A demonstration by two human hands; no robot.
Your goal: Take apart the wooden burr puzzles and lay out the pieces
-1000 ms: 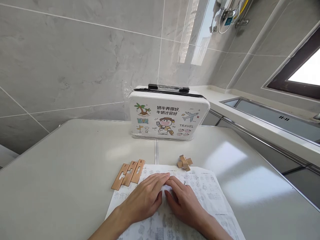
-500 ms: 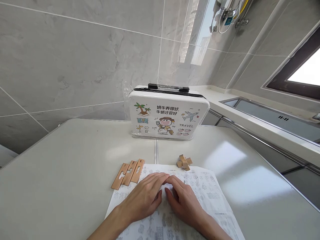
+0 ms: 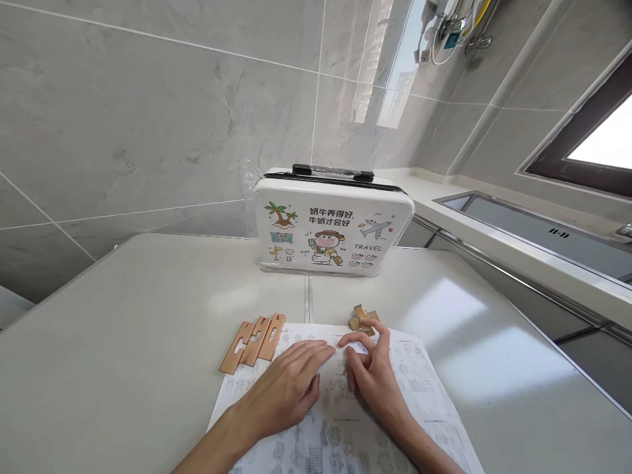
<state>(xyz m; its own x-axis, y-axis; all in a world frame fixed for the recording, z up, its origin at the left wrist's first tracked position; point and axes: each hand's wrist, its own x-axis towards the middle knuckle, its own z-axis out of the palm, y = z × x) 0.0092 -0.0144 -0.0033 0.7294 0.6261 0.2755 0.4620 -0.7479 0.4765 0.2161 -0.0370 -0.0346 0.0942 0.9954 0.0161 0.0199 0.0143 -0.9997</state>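
1. The left forearm is coming in from the lower left, and the left hand [image 3: 289, 388] is lying palm down on the printed sheet [image 3: 419, 388] – fingers straight, close together and pointing up the page.
2. That hand is spread flat and gripping nothing; its fingertips are resting on the paper near the sheet's far edge.
3. The right forearm is entering from the lower right, with the right hand [image 3: 374, 378] propped on its outer edge on the same sheet, wrist low and knuckles lifted.
4. Its fingers [image 3: 382, 327] are bending loosely in a half-open curl, enclosing nothing (whether the foremost tip is touching anything cannot be told).
5. The small wooden puzzle knot [image 3: 362, 316] is sitting on the bench [image 3: 148, 329] at the sheet's far edge, just beyond those fingertips.
6. Three notched wooden slats [image 3: 254, 341] are lying side by side – just left of the left hand's fingertips.
7. A white cartoon-printed case [image 3: 333, 227] is standing upright at the back, against the tiled wall.
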